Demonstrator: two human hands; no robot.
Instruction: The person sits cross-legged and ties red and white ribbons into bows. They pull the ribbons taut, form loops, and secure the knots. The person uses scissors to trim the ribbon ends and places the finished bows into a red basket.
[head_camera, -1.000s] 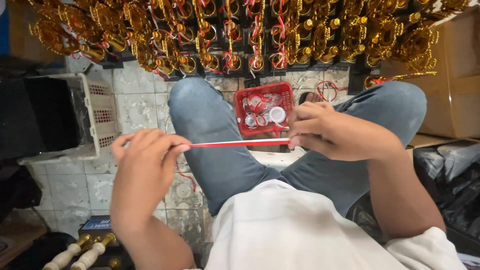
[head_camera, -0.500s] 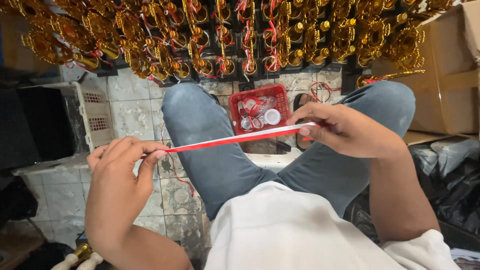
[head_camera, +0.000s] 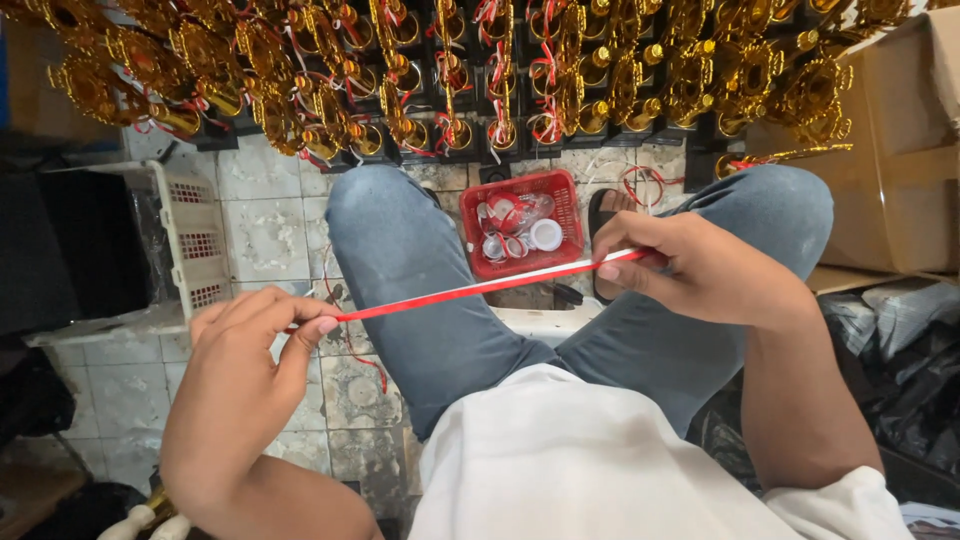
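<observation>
A red-and-white ribbon (head_camera: 470, 289) is stretched taut across my lap between both hands. My left hand (head_camera: 250, 370) pinches its lower left end between thumb and fingers, with a loose red tail hanging below. My right hand (head_camera: 690, 268) pinches the other end, higher up over my right knee. Beyond the ribbon, between my knees, a small red basket (head_camera: 478, 262) sits on the tiled floor, holding ribbon rolls and white spools.
Rows of gold trophies (head_camera: 480, 70) with red ribbons stand on the floor ahead. A white plastic crate (head_camera: 190, 240) is at the left, cardboard boxes (head_camera: 900, 160) at the right, black plastic bags (head_camera: 900, 370) at the lower right.
My left hand has moved down and to the left, drawing the ribbon longer and more slanted. My right hand has stayed over my knee.
</observation>
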